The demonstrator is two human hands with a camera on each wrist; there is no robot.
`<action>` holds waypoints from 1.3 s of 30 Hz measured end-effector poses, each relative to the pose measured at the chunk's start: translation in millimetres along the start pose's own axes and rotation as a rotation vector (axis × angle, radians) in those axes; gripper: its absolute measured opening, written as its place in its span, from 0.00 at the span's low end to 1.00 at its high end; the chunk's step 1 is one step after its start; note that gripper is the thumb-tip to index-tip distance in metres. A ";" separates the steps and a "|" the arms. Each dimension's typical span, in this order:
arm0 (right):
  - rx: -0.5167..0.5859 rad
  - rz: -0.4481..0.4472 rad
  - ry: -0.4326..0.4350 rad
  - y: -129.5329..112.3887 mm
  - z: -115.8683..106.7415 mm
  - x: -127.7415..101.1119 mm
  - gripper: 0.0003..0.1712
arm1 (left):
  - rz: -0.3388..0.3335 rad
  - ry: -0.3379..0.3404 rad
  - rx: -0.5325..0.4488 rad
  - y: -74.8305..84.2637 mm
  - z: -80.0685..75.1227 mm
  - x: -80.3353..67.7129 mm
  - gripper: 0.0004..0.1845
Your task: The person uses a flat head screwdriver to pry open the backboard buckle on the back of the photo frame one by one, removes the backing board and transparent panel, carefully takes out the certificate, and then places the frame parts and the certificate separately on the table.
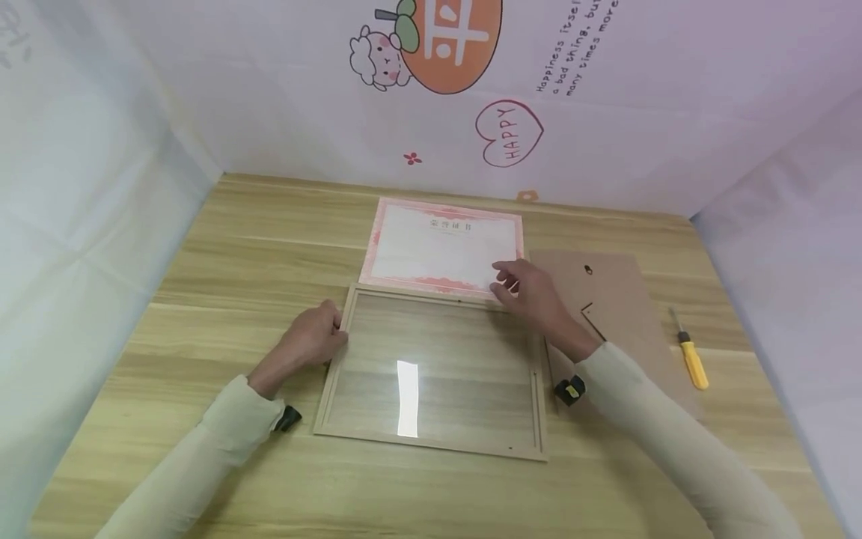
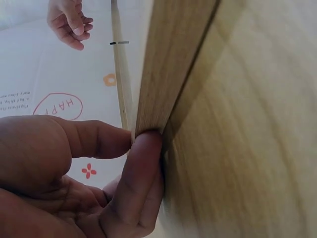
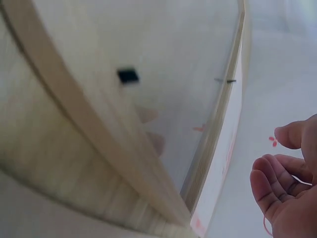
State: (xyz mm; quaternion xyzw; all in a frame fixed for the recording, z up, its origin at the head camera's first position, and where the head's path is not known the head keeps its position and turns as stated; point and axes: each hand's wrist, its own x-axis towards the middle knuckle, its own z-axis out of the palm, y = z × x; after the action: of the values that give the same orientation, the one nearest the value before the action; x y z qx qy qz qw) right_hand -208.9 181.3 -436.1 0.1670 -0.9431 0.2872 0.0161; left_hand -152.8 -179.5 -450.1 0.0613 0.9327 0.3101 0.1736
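Observation:
A light wooden picture frame [image 1: 431,448] with a clear pane [image 1: 471,374] lies flat on the table. At its left side my left hand [image 1: 311,335] pinches the frame's edge; in the left wrist view the thumb and fingers [image 2: 141,168] grip the wooden rail [image 2: 168,59]. My right hand [image 1: 532,296] is raised above the frame's far right corner, fingers loosely bent and holding nothing. In the right wrist view that hand [image 3: 292,183] is apart from the frame. A certificate [image 1: 438,251] with a pink border lies beyond the frame, partly under the right hand's fingertips in the head view.
A brown backing board [image 1: 633,329] with a small hanger lies right of the frame, partly behind the right arm. Farther right is a yellow-handled screwdriver [image 1: 694,363]. A printed white curtain [image 1: 303,112] stands along the table's [image 1: 202,299] back edge.

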 end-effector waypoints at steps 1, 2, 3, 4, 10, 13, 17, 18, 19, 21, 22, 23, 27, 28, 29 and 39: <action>-0.001 -0.003 -0.008 -1.3 1.6 -0.6 0.22 | 0.004 0.001 0.011 0.5 0.6 -0.3 0.06; 0.001 -0.007 -0.017 -2.5 3.4 -1.1 0.22 | 0.003 0.002 0.019 1.2 0.9 -0.8 0.06; 0.003 -0.009 -0.024 -3.9 4.9 -1.6 0.22 | 0.001 0.004 0.029 1.9 1.1 -1.4 0.05; 0.001 -0.013 -0.028 -5.3 6.2 -2.3 0.22 | -0.004 0.010 0.039 2.8 1.2 -2.2 0.05; -0.010 -0.041 -0.064 -17.2 11.7 -10.2 0.22 | -0.009 0.054 0.051 7.4 0.5 -6.9 0.05; -0.021 -0.077 -0.071 -23.3 13.4 -15.5 0.21 | -0.005 0.063 0.028 8.4 -0.1 -7.8 0.05; -0.016 -0.124 -0.063 -30.3 16.2 -21.6 0.20 | -0.013 0.043 -0.058 4.1 1.5 -6.6 0.10; -0.011 -0.135 -0.063 -32.1 17.2 -23.0 0.19 | -0.018 0.029 -0.095 2.3 2.1 -6.2 0.12; -0.007 -0.140 -0.066 -34.4 18.3 -24.3 0.18 | -0.021 0.012 -0.135 -0.1 2.7 -5.8 0.14; 0.009 -0.149 -0.083 -39.2 21.5 -26.8 0.17 | -0.039 -0.032 -0.263 -3.6 3.3 -5.7 0.18; 0.011 -0.153 -0.094 -41.9 23.5 -28.0 0.17 | -0.052 -0.056 -0.332 -4.9 3.4 -5.8 0.20; 0.006 -0.159 -0.106 -44.3 25.4 -29.3 0.17 | -0.064 -0.086 -0.397 -6.2 3.3 -5.8 0.21; 0.003 -0.171 -0.143 -54.4 32.9 -36.6 0.19 | -0.098 -0.192 -0.597 -9.4 2.9 -6.5 0.25; -0.003 -0.182 -0.148 -56.5 34.7 -38.6 0.19 | -0.096 -0.214 -0.619 -10.5 2.8 -6.5 0.25; -0.003 -0.190 -0.153 -58.3 36.3 -40.9 0.19 | -0.095 -0.236 -0.645 -11.3 2.8 -6.4 0.25; -0.097 -0.376 -0.216 -84.1 50.3 -60.4 0.26 | -0.123 -0.325 -0.891 -13.0 3.0 -4.7 0.22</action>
State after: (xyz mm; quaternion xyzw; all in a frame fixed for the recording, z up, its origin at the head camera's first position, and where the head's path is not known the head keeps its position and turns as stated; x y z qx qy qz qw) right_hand -121.4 106.8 -440.6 0.3686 -0.9043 0.2140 -0.0240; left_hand -147.4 -189.3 -458.8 -0.0267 0.6718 0.6551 0.3446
